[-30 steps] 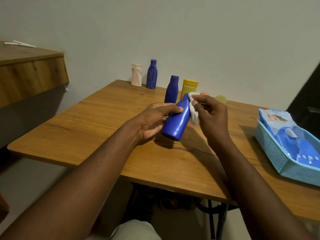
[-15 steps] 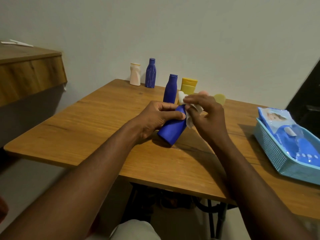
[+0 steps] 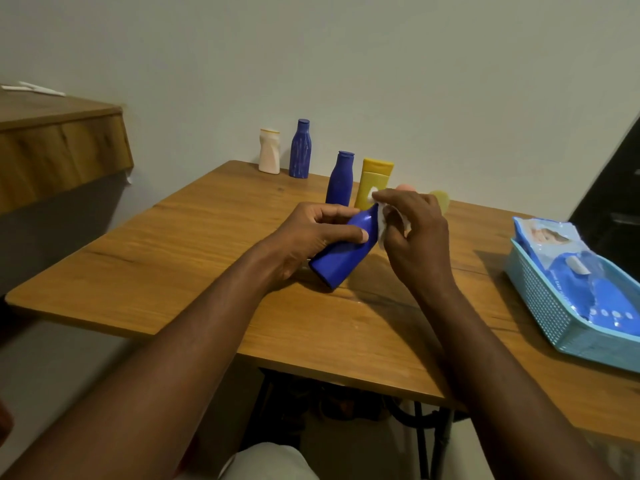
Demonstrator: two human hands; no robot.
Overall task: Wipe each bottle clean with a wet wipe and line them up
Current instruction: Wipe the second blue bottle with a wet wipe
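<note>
My left hand (image 3: pixel 308 237) grips a blue bottle (image 3: pixel 341 259), tilted with its base toward me just above the wooden table (image 3: pixel 173 258). My right hand (image 3: pixel 415 244) pinches a white wet wipe (image 3: pixel 382 225) against the bottle's neck, hiding the cap. Against the wall stand a white bottle (image 3: pixel 269 151) and a striped blue bottle (image 3: pixel 300 148). Nearer stand a plain blue bottle (image 3: pixel 340 178) and a yellow bottle (image 3: pixel 375 178). Behind my right hand a pink object (image 3: pixel 405 187) and a pale yellow round object (image 3: pixel 440 198) show only in part.
A light blue basket (image 3: pixel 540 299) holding a blue pack of wet wipes (image 3: pixel 581 271) sits at the table's right edge. A wooden shelf (image 3: pixel 59 147) juts out on the left, above table height. A dark doorway (image 3: pixel 616 188) is at the far right.
My right hand has moved the wipe along the bottle's upper part toward the neck. My left hand has lowered and turned the bottle slightly. The standing bottles have not moved.
</note>
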